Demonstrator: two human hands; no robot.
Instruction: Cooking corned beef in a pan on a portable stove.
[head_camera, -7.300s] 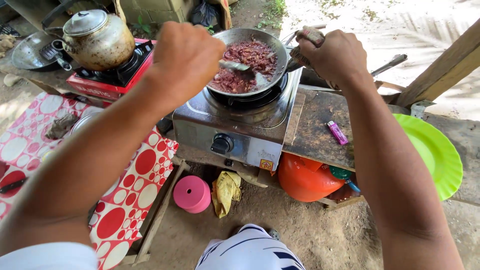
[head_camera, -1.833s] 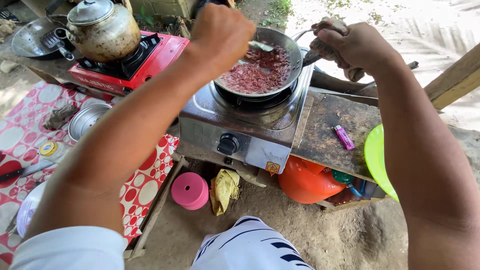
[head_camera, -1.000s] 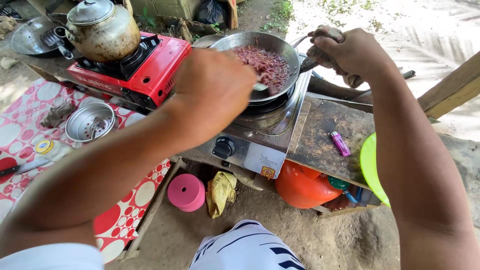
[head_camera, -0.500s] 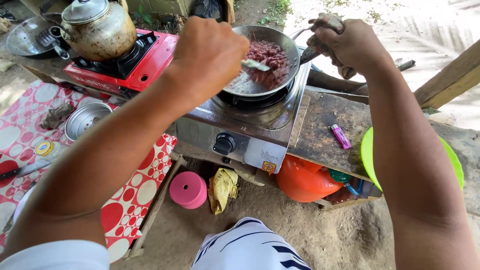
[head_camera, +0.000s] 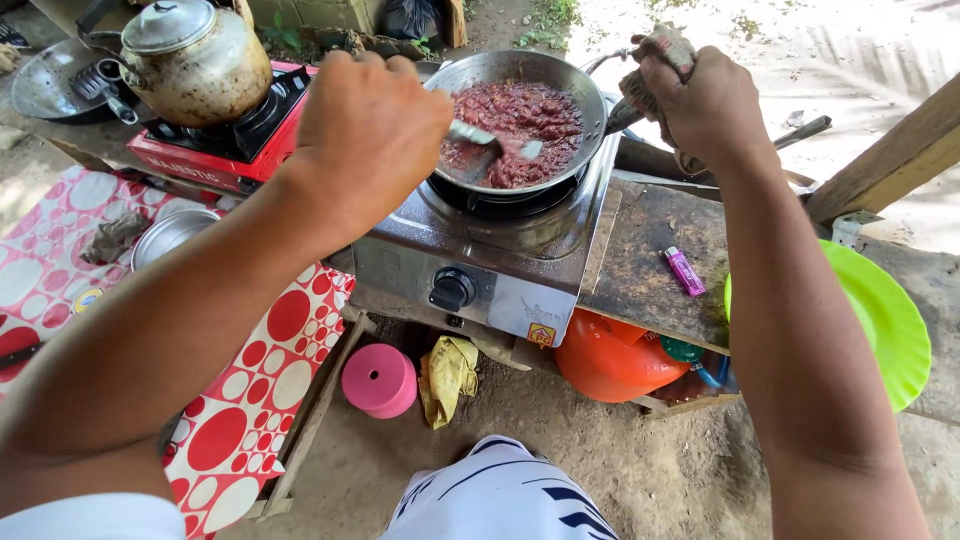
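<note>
A metal pan (head_camera: 520, 75) of dark red chopped food (head_camera: 525, 125) sits on a steel single-burner gas stove (head_camera: 500, 255). My left hand (head_camera: 365, 130) is closed around a metal spoon (head_camera: 485, 140) whose bowl rests in the food. My right hand (head_camera: 700, 100) grips the pan's handle through a folded cloth (head_camera: 660, 50) at the pan's right side. The handle itself is hidden under the cloth.
A blackened kettle (head_camera: 190, 60) stands on a red stove (head_camera: 215, 150) at left, with a dotted red cloth (head_camera: 240, 400) and a steel bowl (head_camera: 165, 235) below. A pink lighter (head_camera: 685, 270) lies on the wooden board. A green plate (head_camera: 880, 320), orange container (head_camera: 610, 355) and pink lid (head_camera: 380, 380) are nearby.
My left hand has kept stirring, moving the spoon back into the pan's middle. My right hand stayed on the cloth-wrapped handle and the pan sits level again.
</note>
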